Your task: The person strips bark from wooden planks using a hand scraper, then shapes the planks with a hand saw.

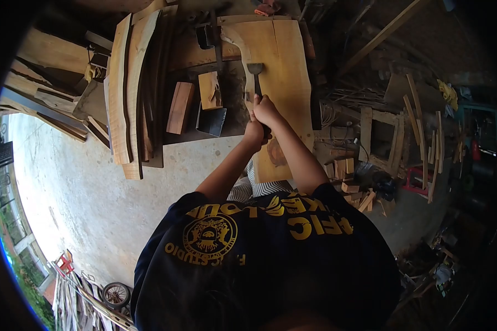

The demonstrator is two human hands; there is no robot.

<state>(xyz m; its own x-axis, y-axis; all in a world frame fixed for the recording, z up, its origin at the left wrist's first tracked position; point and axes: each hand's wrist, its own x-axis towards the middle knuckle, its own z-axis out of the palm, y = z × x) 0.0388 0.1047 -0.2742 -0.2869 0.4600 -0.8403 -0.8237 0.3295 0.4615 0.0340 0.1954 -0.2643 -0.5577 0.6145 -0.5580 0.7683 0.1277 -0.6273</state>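
A scraper with a wide, flat metal blade and a dark shaft lies over the wooden slab, its blade at the slab's left part near the wavy edge. My right hand is closed round the shaft, nearer the blade. Lower down, my left hand grips the handle, whose dark end shows beside it. Both arms reach forward across the slab's near end. A crack runs down from the slab's far edge, and a dark round knot marks its near part.
Left of the slab are a reddish wood block, a yellowish block and a dark metal box section. Long boards stand further left. Wood offcuts and a wooden frame lie to the right.
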